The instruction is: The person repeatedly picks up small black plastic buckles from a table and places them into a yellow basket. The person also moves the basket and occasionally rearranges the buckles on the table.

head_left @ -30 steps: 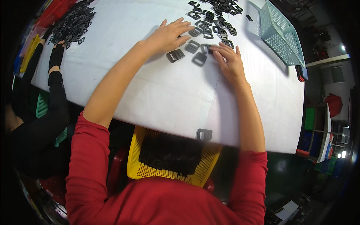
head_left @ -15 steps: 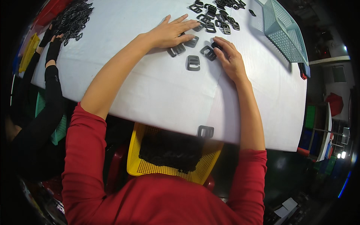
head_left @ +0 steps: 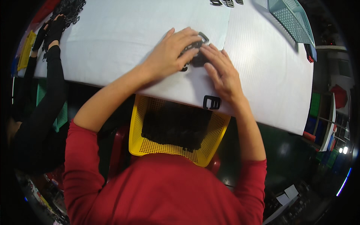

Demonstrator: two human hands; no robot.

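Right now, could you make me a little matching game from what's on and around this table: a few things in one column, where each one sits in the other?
Things:
1. yellow basket
2. pale blue basket
3. single black buckle
4. small pile of black buckles

Places:
A. far right corner of the table
B. at the table's near edge, beside the right wrist
C. under both hands
D. below the table's near edge, on the person's lap

Pairs: 1-D, 2-A, 3-B, 4-C

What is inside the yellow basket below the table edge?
The yellow basket holds a dark heap of black plastic parts. The table covers its far end, so the rest is hidden.
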